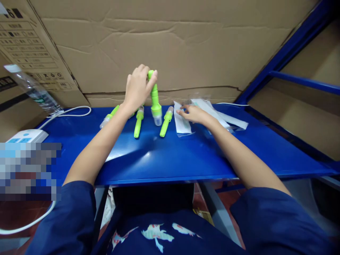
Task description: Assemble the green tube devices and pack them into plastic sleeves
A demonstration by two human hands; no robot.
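Observation:
My left hand [139, 85] is closed around the top of a lime-green, torch-like stick [155, 97]. It holds the stick upright over the blue table, with the clear end pointing down. Similar green sticks lie on either side: one stick [166, 122] to the right, another stick [138, 122] to the left, and a third stick [109, 117] partly behind my left forearm. Over a white strip in a clear plastic sleeve [182, 122], my right hand [195, 115] has its fingers apart, the fingertips at the strip's upper edge.
More white strips in clear plastic [212, 111] lie right of my right hand. A clear water bottle [35, 90] leans at the left by a white power strip [29, 136] and its cable. Cardboard [170, 46] stands behind the blue table [170, 163]. A blue frame [284, 49] rises at right.

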